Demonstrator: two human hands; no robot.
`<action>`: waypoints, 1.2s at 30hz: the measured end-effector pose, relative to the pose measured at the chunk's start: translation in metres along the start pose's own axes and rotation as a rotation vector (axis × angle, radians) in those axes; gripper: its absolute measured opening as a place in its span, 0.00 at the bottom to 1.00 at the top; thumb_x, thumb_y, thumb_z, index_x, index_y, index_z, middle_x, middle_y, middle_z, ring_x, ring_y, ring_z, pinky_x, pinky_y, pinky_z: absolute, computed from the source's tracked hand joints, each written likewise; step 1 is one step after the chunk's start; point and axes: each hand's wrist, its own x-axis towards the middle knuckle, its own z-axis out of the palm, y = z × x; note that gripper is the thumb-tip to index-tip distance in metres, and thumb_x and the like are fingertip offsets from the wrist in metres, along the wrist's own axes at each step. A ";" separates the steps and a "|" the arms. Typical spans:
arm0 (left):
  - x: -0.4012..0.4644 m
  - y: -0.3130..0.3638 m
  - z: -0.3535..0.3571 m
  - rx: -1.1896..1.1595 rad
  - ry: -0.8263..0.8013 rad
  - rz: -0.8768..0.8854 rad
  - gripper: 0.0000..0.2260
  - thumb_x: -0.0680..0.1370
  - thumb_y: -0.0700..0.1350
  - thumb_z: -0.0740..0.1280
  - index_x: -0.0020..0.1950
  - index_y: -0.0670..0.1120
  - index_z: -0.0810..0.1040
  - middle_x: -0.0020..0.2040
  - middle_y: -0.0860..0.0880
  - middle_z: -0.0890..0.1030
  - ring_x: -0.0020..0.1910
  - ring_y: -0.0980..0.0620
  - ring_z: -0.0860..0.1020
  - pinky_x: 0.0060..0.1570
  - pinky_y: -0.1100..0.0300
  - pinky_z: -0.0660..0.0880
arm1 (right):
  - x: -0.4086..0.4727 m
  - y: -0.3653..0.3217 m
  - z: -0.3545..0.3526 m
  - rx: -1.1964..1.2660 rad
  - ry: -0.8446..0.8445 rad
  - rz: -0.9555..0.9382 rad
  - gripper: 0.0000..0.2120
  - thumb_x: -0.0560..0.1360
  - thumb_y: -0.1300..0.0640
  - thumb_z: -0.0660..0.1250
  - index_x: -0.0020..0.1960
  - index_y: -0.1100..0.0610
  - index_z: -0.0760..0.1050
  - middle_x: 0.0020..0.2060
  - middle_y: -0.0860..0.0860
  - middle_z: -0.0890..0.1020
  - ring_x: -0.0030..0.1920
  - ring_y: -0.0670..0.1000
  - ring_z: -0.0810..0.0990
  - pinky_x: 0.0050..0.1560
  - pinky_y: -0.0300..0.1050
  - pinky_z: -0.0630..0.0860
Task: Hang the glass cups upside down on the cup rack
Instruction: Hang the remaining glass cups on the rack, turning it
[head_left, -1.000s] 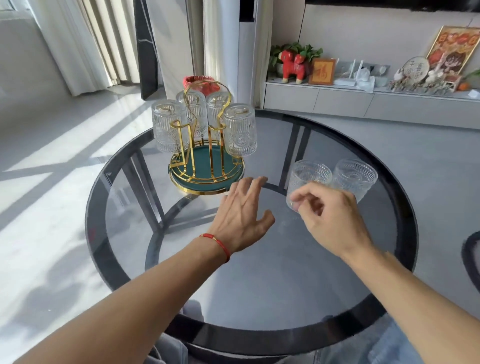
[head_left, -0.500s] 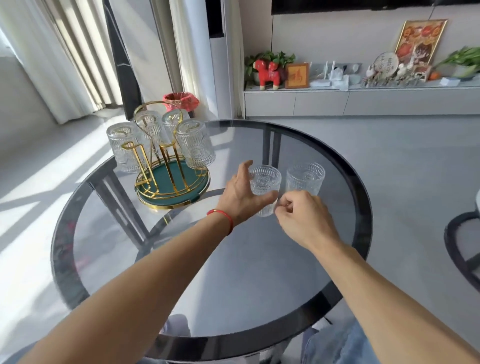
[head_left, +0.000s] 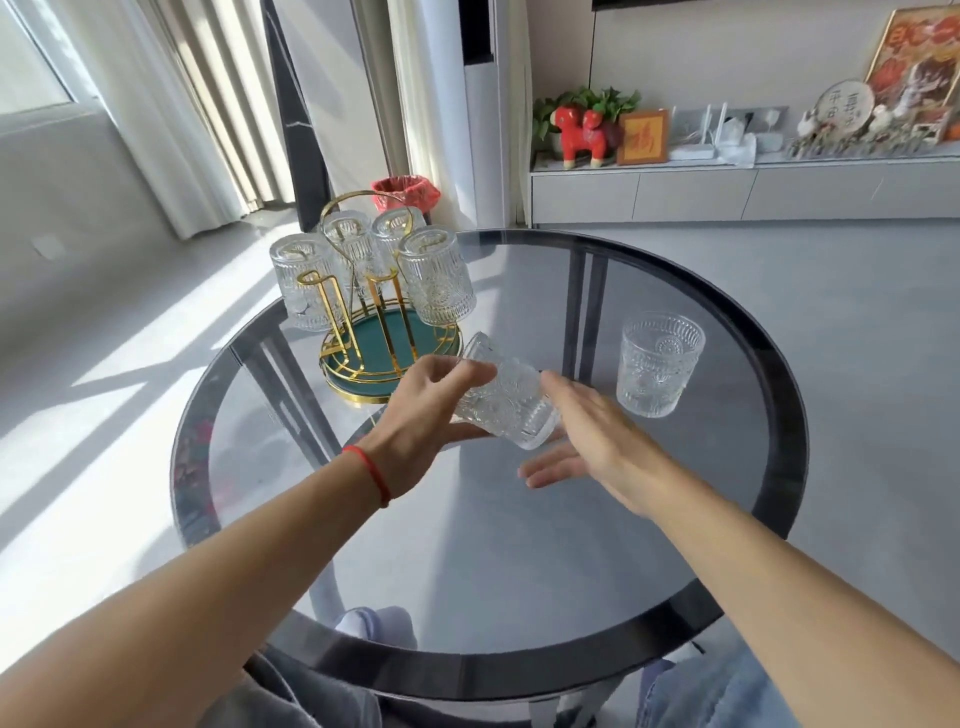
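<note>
At table centre: left hand (head_left: 423, 400) grips a tilted glass cup (head_left: 506, 402); right hand (head_left: 587, 441) open beside it, fingers straight. At 2 o'clock, one upright cup (head_left: 660, 364) waits. At 11 o'clock, cup rack (head_left: 384, 332) holds four inverted cups (head_left: 436, 278); two left to hang.

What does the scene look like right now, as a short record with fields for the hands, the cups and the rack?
left hand: grips tilted glass cup above the table
right hand: open, beside that cup
spare cup: upright on the table, to the right
cup rack: gold, green base, four cups hung upside down
</note>
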 end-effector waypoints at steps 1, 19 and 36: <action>-0.001 -0.002 -0.005 -0.098 -0.013 -0.020 0.19 0.66 0.51 0.74 0.51 0.40 0.82 0.49 0.42 0.79 0.51 0.45 0.80 0.47 0.46 0.83 | 0.002 -0.002 0.005 0.167 -0.077 0.039 0.23 0.85 0.45 0.58 0.67 0.62 0.74 0.52 0.71 0.81 0.41 0.68 0.86 0.45 0.59 0.86; 0.007 -0.036 -0.082 1.121 0.344 0.349 0.15 0.71 0.40 0.68 0.58 0.43 0.81 0.58 0.45 0.79 0.60 0.43 0.73 0.60 0.49 0.72 | 0.026 -0.082 0.057 0.008 0.194 -0.513 0.31 0.65 0.40 0.79 0.64 0.50 0.78 0.58 0.55 0.85 0.52 0.50 0.87 0.53 0.58 0.85; 0.006 -0.042 -0.083 1.395 0.197 0.392 0.21 0.73 0.47 0.66 0.65 0.43 0.75 0.72 0.43 0.72 0.74 0.42 0.66 0.68 0.41 0.68 | 0.109 -0.158 0.171 -0.738 0.227 -0.698 0.34 0.69 0.44 0.78 0.71 0.53 0.75 0.68 0.51 0.79 0.66 0.53 0.78 0.60 0.44 0.72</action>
